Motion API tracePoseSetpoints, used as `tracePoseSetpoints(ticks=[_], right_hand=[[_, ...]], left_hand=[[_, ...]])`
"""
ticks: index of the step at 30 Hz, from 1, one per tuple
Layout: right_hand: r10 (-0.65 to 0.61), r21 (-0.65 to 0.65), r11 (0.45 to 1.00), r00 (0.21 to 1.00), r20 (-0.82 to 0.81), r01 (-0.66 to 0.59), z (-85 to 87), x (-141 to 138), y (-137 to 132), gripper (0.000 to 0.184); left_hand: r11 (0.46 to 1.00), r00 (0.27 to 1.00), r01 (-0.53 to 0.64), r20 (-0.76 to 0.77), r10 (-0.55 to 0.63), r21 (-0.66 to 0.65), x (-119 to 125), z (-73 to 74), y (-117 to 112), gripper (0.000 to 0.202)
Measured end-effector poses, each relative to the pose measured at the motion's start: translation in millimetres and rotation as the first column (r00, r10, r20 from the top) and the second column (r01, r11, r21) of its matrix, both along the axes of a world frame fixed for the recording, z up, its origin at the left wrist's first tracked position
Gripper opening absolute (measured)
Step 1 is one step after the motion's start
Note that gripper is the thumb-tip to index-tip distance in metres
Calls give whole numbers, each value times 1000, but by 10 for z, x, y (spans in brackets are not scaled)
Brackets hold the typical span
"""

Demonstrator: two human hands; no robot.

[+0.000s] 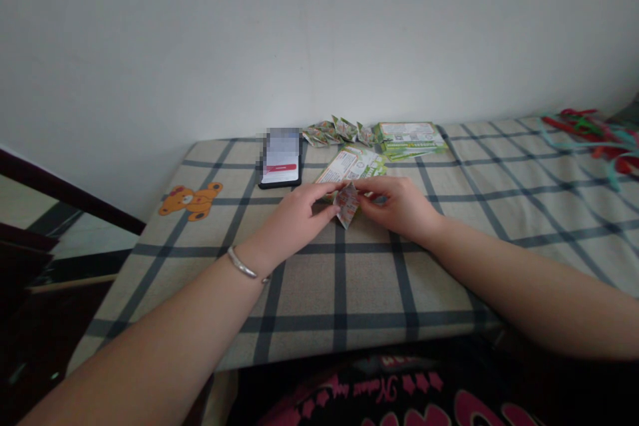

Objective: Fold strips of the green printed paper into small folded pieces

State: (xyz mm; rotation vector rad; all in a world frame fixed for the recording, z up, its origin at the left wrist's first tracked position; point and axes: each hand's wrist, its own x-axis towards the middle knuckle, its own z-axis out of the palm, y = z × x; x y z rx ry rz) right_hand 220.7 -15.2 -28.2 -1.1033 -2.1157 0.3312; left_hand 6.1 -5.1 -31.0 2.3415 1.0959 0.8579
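Note:
Both hands meet over the checked tablecloth (349,279) and pinch a small folded piece of printed paper (347,205). My left hand (298,216), with a silver bangle on its wrist, grips the paper's left side. My right hand (399,205) holds the right side. Just behind the hands lies a flat printed leaflet (352,165). Several folded paper shapes (339,131) sit in a row near the wall. A stack of green-edged leaflets (409,136) rests beside them.
A phone (281,158) with a lit screen lies left of the leaflets. A bear picture (192,201) marks the cloth at the left. Red and green ribbons (596,136) lie at the far right. The wall is close behind; the table edge drops off at left.

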Motion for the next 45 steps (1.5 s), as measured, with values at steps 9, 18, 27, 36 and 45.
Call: tracePoseSetpoints(ticks=[9,18,27,36,45], right_hand=[[71,66,995,994,86,-77,-14,76,68,30],[13,89,996,980,201,-32,26,63,28,31],[-2,78,997,964,265,-19,6,34,-4,26],[71,60,994,948,309,-93,12,28,2,24],[103,127,975,878,468,-182,72,71,-22,25]], left_hand=[[995,995,53,-92,-45,88,-7,64,14,33],[991,989,102,-118,-92,86,-46,56,39,33],[970,964,224,-167,-206,99,-72,92,66,30],[966,957,221,-222,-189,132,-84,82,62,28],[944,938,250,-294,-181,215,-79,81,61,28]])
